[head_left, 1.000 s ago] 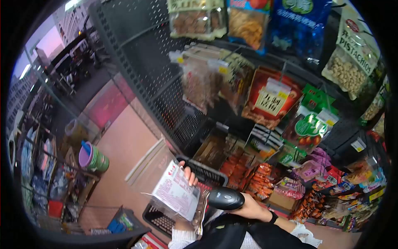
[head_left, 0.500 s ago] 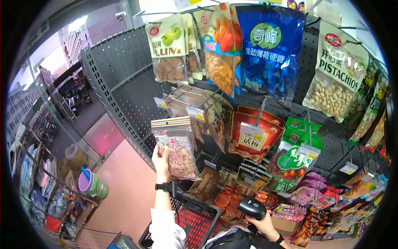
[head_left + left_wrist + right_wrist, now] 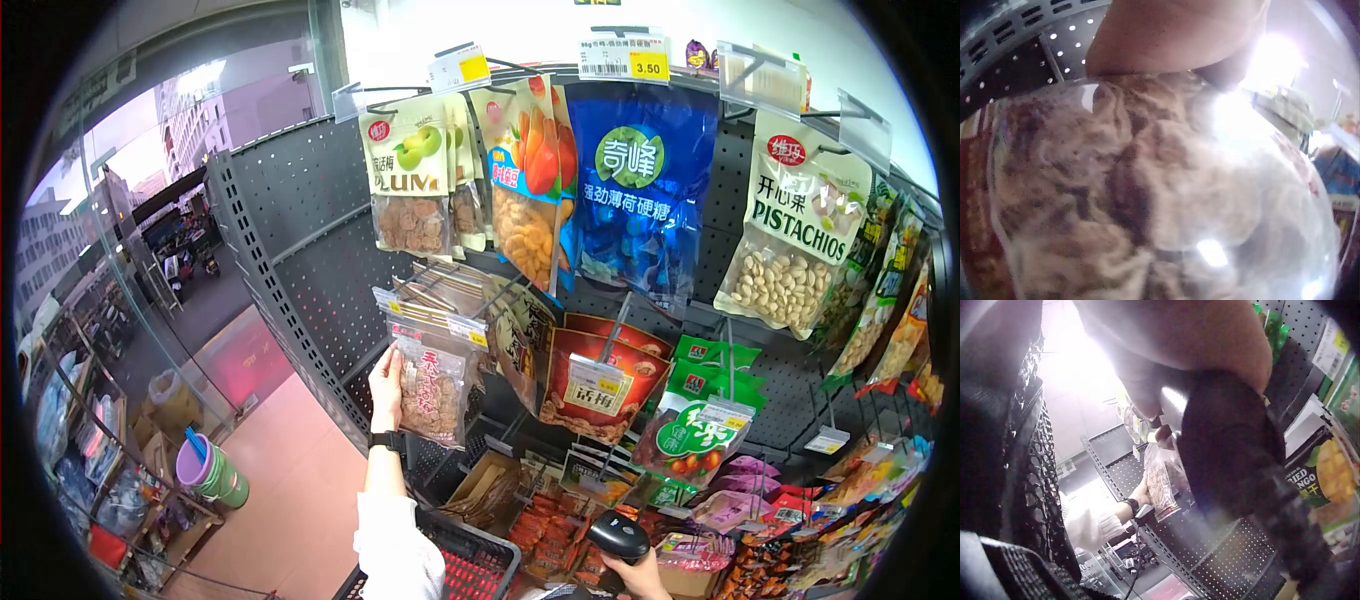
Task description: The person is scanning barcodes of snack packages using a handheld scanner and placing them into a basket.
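Observation:
My left hand (image 3: 386, 386) pinches the left edge of a clear bag of dried, brownish pieces (image 3: 432, 395) with red lettering. The bag hangs upright at the front of a row of like bags, its top just under a hook's price tags. In the left wrist view, the wrinkled pieces in the bag (image 3: 1166, 187) fill most of the picture below a finger (image 3: 1179, 37). Lower right, my right hand (image 3: 640, 574) grips a black handheld barcode scanner (image 3: 617, 534). The scanner's dark body (image 3: 1229, 437) stands close up in the right wrist view.
Plum (image 3: 410, 185), mango-coloured, blue candy (image 3: 645, 190) and pistachio bags (image 3: 790, 230) hang above on the black pegboard. Red bags (image 3: 605, 380) and green bags (image 3: 690, 425) hang to the right. A black basket (image 3: 465, 550) is below; a green and purple bucket (image 3: 215, 475) stands left.
The bag was low beside the scanner, its printed white label showing; my left hand has raised it to the row of like bags. The scanner has moved right and down.

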Demonstrator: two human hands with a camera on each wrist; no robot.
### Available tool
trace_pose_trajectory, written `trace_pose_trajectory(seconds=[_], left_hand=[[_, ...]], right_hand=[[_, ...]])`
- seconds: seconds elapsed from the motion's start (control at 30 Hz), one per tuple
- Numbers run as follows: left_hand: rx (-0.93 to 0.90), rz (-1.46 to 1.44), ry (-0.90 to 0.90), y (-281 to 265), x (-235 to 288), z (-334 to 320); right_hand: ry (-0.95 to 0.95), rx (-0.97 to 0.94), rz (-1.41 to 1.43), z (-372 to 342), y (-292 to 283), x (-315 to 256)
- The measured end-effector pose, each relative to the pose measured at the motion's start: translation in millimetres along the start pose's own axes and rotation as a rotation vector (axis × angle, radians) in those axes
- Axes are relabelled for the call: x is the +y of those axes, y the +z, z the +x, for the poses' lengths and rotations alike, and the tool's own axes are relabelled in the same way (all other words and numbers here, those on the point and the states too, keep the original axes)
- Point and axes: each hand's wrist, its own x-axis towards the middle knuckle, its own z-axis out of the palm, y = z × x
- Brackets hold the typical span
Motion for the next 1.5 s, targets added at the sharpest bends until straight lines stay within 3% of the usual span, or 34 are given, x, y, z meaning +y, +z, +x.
trace_pose_trajectory(seconds=[0.03,0.07,0.13,0.27,0.5,0.63,0.97,1.03,1.07,1.1,1.17,1.23,1.27,1.33,1.37,1.4,1.43,1.47,1.5], left_hand=[[-0.003,-0.006,0.003,0,-2,1],[0.036,-0.083,-0.018,0,-3,1],[0.109,-0.200,-0.012,8,6,0],[0.040,-0.090,-0.023,3,0,10],[0.132,-0.207,-0.066,9,7,17],[0.064,-0.240,-0.101,0,-3,23],[-0.015,-0.122,-0.118,-5,-15,30],[0.250,0.333,0.022,2,-26,13],[0.208,0.346,0.037,1,-23,9],[0.293,0.651,0.152,7,-23,-28],[0.137,0.787,0.238,4,-47,-115],[0.034,0.778,0.152,3,-48,-161],[-0.067,0.804,0.041,-13,-79,-234],[-0.123,0.810,-0.126,-26,-95,-284],[-0.117,0.820,-0.424,-50,-109,-357],[-0.122,0.810,-0.455,-53,-113,-366],[0.065,0.903,-0.422,-62,-127,-409],[0.065,0.831,-0.607,-86,-133,-463],[-0.118,0.821,-0.686,-80,-94,-457]], right_hand=[[0.056,-0.010,-0.060,-4,0,-4],[-0.085,0.057,-0.028,-5,9,-4],[-0.071,0.056,-0.055,-6,11,-6],[-0.054,0.045,-0.105,-12,17,-14],[-0.042,0.087,-0.093,-10,20,-11],[-0.050,0.099,-0.068,-6,21,-7],[-0.044,0.003,0.047,10,28,19],[-0.015,0.028,0.038,6,30,19],[-0.011,0.035,0.040,8,31,18],[0.003,0.046,0.036,7,29,20],[0.039,0.052,-0.102,7,30,28],[-0.025,0.066,-0.100,9,29,40],[0.005,0.061,-0.173,7,29,54],[-0.032,0.029,-0.380,7,34,39],[-0.014,0.043,-0.393,3,42,44],[-0.015,0.019,-0.474,4,41,45],[-0.009,-0.003,-0.562,4,43,47],[-0.155,-0.034,-0.697,12,47,72],[-0.156,-0.032,-0.696,26,47,82]])
